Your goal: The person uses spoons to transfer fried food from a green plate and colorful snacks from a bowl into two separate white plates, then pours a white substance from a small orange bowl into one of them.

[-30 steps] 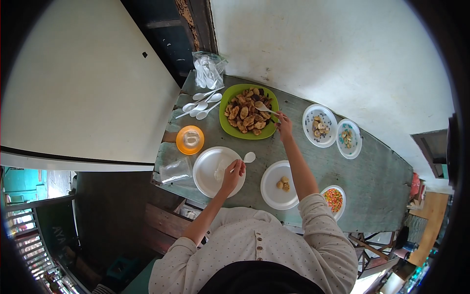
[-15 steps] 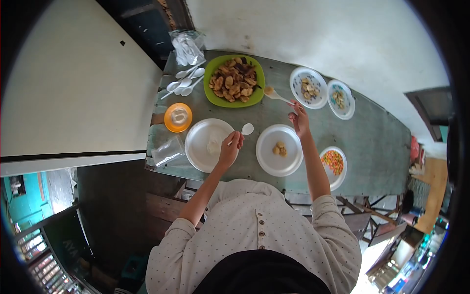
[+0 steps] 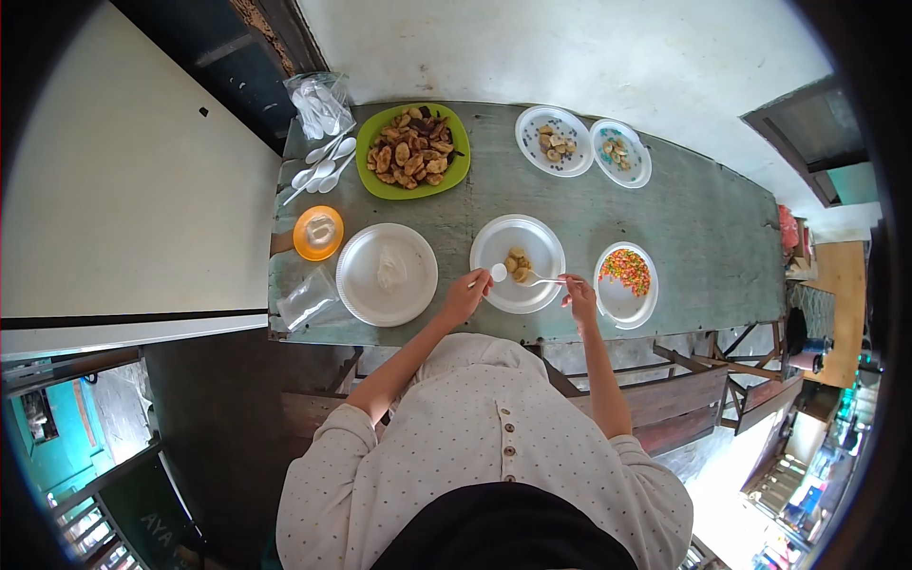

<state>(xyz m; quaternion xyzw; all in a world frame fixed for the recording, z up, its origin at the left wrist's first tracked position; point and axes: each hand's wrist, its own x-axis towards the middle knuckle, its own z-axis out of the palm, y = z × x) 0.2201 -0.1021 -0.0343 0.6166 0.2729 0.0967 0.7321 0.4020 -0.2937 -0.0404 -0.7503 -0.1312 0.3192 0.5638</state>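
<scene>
My left hand (image 3: 465, 296) grips a white plastic spoon (image 3: 499, 273), its bowl over the left part of the middle white plate (image 3: 491, 244). A second white plastic spoon (image 3: 544, 280) is in my right hand (image 3: 580, 301), reaching into the same plate from the right. Its tip meets a small pile of light brown food pieces (image 3: 517, 261) there. On the left, a larger white plate (image 3: 366, 290) carries a thin clear plastic bag or film (image 3: 389, 268).
Browned slices (image 3: 404, 152) fill a green plate (image 3: 459, 180) at the back. White spoons (image 3: 321, 175), a bagged bunch of spoons (image 3: 321, 106), an orange dish (image 3: 302, 237) and clear bags (image 3: 309, 299) lie left. Colourful bits (image 3: 625, 271) and two plates of pieces (image 3: 557, 142) (image 3: 617, 152) stand right.
My right hand has come down from near the green plate with a food-laden spoon to the middle plate. My left hand has moved right, away from the left plate, with its spoon.
</scene>
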